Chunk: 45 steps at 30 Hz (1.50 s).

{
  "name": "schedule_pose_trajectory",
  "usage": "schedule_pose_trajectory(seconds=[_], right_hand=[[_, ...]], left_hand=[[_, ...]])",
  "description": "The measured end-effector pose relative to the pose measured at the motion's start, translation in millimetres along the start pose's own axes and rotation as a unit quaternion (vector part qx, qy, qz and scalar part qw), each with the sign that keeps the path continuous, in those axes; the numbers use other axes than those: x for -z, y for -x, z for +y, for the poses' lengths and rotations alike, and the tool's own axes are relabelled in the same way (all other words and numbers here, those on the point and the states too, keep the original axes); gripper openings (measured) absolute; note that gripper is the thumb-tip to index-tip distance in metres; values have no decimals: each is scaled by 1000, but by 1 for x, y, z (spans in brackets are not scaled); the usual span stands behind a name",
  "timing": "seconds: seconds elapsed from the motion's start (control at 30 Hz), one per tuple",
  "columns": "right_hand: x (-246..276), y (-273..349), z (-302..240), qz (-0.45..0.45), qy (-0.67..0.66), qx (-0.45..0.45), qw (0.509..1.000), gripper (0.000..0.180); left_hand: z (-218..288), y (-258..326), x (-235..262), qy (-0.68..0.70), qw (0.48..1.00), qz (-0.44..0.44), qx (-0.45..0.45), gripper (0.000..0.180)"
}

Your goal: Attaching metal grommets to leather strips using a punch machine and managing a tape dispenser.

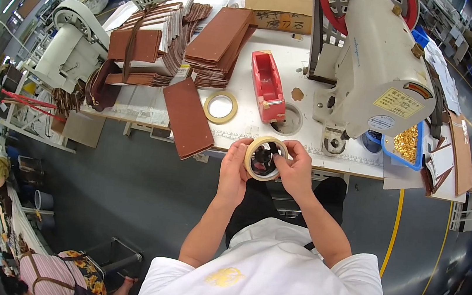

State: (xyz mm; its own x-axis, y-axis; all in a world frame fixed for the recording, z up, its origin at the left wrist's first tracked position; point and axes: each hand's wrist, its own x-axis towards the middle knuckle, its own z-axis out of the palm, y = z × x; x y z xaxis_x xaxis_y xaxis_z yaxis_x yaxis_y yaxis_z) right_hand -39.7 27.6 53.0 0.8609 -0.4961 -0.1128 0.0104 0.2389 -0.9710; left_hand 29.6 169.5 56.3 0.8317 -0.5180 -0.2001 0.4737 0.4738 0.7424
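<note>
Standing at a white worktable beside a cream sewing machine.
Brown leather panels lie stacked; a red tape dispenser sits nearby. Left hand and right hand curl fingers closed around a tape roll just off the table's front edge.

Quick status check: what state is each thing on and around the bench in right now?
Tape roll: held up in both hands, off the table.
Left hand: gripping the roll's left edge.
Right hand: gripping its right edge.
Second tape roll: lying flat on the table.
Red tape dispenser: no roll visible in it.
Brown panels: stacked.
Cardboard box: open.
</note>
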Motion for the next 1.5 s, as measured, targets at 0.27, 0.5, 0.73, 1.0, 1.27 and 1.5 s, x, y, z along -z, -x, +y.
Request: schedule_pose_trajectory(seconds=[0.27, 0.5, 0.73, 1.0, 1.27, 1.5], right_hand=[[1, 3, 4, -6, 95, 20, 995, 13], [-4, -2, 14, -4, 105, 109, 988, 18], [-4, 4, 11, -65, 13, 101, 993, 29], [-14, 2, 21, -35, -114, -78, 990, 11], [20, 16, 4, -18, -208, -201, 957, 24], [55, 31, 20, -14, -255, -204, 945, 22]], left_hand=[[-2, 2, 2, -20, 999, 33, 26, 36], [-5, 0, 17, 8, 998, -4, 61, 40], [5, -3, 32, 37, 995, 11, 95, 35], [9, -7, 31, -6, 994, 22, 105, 32], [24, -101, 56, -709, 608, 125, -336, 28], [20, -123, 60, -815, 520, 91, -238, 21]])
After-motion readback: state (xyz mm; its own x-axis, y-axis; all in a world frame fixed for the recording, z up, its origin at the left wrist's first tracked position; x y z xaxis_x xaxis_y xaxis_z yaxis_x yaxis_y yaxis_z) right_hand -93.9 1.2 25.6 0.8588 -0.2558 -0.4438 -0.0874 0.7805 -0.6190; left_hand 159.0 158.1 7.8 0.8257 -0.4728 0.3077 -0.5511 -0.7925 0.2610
